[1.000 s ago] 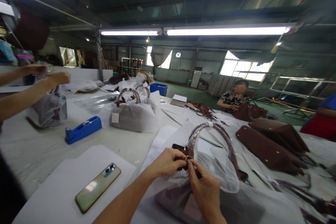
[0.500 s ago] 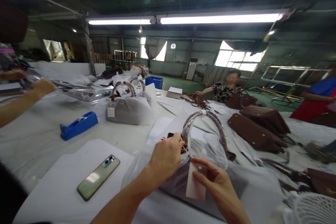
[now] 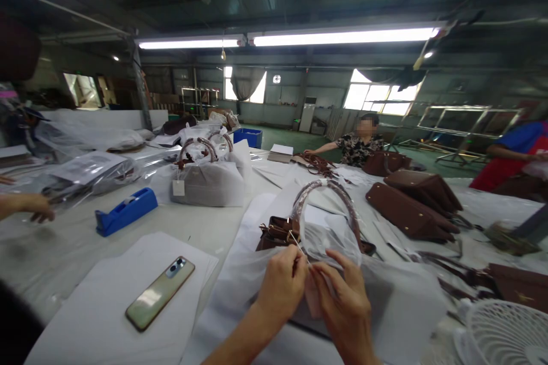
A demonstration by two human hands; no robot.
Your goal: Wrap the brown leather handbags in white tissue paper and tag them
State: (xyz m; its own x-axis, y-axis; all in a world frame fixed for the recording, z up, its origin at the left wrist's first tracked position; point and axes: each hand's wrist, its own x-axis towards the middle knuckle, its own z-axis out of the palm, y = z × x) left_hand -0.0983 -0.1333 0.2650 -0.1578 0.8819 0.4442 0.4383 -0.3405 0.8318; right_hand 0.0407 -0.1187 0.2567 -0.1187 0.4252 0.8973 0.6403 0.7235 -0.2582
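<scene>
A brown handbag in front of me is partly covered by white tissue. Its upright handle is wrapped in clear film. My left hand pinches a thin white tag string that runs up to the bag's brown strap end at the handle base. Close beside it, my right hand has thumb and finger together at the string's lower part. Below these fingers hangs a pale hang tag, mostly hidden by my right hand.
Left of the bag lie a phone on white sheets and a blue tape dispenser. Another wrapped handbag stands behind. Brown bags and a white fan are right. A co-worker's hand reaches in at left; a person sits opposite.
My left hand has moved down from the handle base, uncovering the brown strap end. My right hand has shifted from the tag's face up to the string. The co-worker's hand at left has lowered.
</scene>
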